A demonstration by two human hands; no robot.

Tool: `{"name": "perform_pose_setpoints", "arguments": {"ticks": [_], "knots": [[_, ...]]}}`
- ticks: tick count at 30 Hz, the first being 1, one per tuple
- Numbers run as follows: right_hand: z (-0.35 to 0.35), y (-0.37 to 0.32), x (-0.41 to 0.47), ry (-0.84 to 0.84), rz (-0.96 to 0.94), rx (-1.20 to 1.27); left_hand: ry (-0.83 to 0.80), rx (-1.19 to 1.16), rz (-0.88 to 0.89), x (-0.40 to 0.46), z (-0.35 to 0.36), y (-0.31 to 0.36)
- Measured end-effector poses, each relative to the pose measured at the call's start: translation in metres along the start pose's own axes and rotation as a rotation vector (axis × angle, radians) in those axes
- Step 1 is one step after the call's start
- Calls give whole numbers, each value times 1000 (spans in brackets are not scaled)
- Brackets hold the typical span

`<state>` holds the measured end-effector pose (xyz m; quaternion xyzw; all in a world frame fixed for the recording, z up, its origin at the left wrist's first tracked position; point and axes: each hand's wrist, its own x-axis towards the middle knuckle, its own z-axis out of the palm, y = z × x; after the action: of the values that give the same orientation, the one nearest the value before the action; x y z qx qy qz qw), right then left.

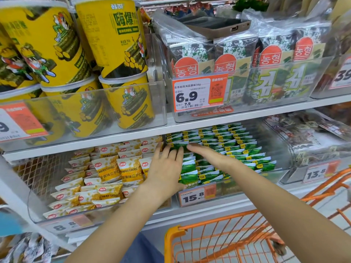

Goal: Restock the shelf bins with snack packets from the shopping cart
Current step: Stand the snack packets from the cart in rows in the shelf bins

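In the clear bin (pixel 218 194), both flat hands (pixel 182 158) press green packets (pixel 237 149).

Head view, angled down, close to shelves (pixel 190 128)

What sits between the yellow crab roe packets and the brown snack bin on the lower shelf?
In the head view, the bin of green packets lies between them, with the left hand and right hand resting flat on its packets.

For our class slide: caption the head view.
Both hands, left and right, press flat on green packets in a shelf bin.
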<state>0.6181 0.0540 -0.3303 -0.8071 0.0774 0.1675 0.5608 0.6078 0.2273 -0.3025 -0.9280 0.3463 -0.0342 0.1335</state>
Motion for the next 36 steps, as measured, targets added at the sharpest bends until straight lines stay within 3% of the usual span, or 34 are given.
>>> {"name": "perform_pose_setpoints", "arguments": {"ticks": [9,12,16,22,27,32,36], "knots": [[-13,9,25,37,21,-97,-15,86,-28,13,10,1],[-19,15,27,-118,-9,-118,4,141,3,20,13,3],[-23,18,26,-187,-90,-196,29,77,-19,23,17,4],[-21,22,29,-115,-125,-180,117,48,-109,18,18,-1],[-19,21,36,-9,-197,-255,252,40,-79,2,26,9],[-15,20,36,45,-212,-162,266,-269,-62,-2,29,-4],[-9,19,43,70,-213,-128,494,-541,-92,-7,40,-19]]}}
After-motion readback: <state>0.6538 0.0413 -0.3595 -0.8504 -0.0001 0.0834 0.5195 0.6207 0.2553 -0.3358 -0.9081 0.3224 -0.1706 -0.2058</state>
